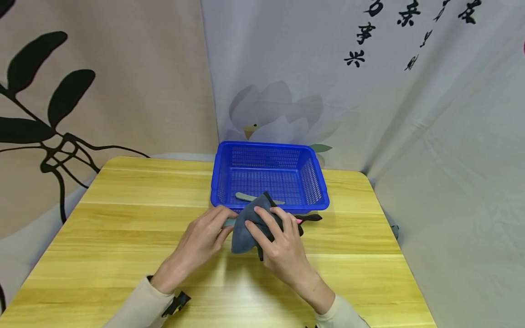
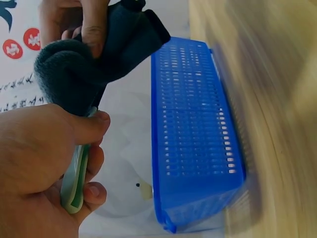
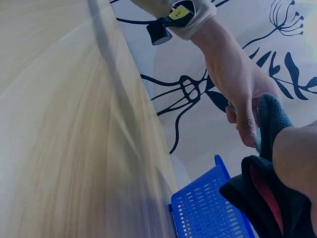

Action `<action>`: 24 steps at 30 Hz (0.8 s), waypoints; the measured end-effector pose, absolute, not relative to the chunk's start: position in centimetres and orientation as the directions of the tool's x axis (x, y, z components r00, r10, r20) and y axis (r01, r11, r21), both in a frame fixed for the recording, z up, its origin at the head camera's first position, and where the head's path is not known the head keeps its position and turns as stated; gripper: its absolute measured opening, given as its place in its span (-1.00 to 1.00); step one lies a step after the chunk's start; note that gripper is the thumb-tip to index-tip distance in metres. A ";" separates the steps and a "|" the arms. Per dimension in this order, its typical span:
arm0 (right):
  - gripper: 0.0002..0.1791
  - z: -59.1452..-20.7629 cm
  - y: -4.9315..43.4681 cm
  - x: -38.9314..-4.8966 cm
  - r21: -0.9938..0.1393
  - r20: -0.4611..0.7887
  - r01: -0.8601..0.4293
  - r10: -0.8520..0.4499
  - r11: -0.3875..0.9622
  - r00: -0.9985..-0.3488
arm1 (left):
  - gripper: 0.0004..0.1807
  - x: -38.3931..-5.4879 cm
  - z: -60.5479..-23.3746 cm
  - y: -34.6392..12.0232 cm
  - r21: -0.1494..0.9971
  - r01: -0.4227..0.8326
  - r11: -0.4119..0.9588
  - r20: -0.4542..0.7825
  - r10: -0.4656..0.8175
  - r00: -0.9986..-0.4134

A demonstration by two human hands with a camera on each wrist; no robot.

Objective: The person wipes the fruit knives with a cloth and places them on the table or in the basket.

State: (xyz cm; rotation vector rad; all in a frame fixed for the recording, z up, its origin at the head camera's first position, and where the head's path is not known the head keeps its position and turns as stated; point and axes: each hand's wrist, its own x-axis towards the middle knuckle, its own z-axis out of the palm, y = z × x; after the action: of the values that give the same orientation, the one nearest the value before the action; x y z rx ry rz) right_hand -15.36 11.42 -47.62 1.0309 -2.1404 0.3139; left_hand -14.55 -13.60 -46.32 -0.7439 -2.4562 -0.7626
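Note:
My left hand (image 1: 203, 238) grips a pale green handle (image 2: 74, 183) with a darker green strip, thumb along its top. The other end of this utensil runs into a folded dark blue-grey cloth (image 1: 244, 232) and is hidden there, so I cannot tell what kind it is. My right hand (image 1: 283, 243) holds the cloth around it, fingers spread over the top in the head view. Pink shows in a fold of the cloth in the right wrist view. Both hands are just in front of the blue basket (image 1: 270, 146), above the wooden table (image 1: 156, 205).
Inside the basket lies a knife (image 1: 244, 197) with a pale handle, partly covered by the cloth in the head view. A black tapered piece (image 1: 310, 217) sticks out right of the cloth, by the basket's front. A printed curtain (image 1: 156, 82) hangs behind the table.

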 end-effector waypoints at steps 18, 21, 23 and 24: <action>-0.41 -47.8 11.9 -15.6 0.085 0.679 -0.712 -0.564 0.697 -0.471 | -0.67 -14.4 -46.5 -13.7 0.372 0.621 0.690 0.583 0.346 -0.735; -0.37 -47.7 12.1 -15.7 0.079 0.673 -0.705 -0.559 0.705 -0.484 | -0.67 -14.3 -46.5 -13.7 0.373 0.616 0.694 0.579 0.344 -0.739; -0.35 -47.7 12.2 -15.7 0.073 0.671 -0.700 -0.554 0.710 -0.492 | -0.68 -14.3 -46.5 -13.8 0.375 0.611 0.697 0.575 0.342 -0.743; -0.35 -47.7 12.3 -15.8 0.069 0.671 -0.698 -0.551 0.713 -0.496 | -0.68 -14.3 -46.4 -13.8 0.377 0.609 0.698 0.574 0.341 -0.745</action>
State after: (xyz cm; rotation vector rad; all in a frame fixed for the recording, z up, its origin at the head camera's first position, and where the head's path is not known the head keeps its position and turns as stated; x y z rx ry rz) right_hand -15.76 12.27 -47.68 0.9442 -2.2280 0.2753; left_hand -14.29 -13.77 -46.44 -0.7315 -2.4396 -0.7750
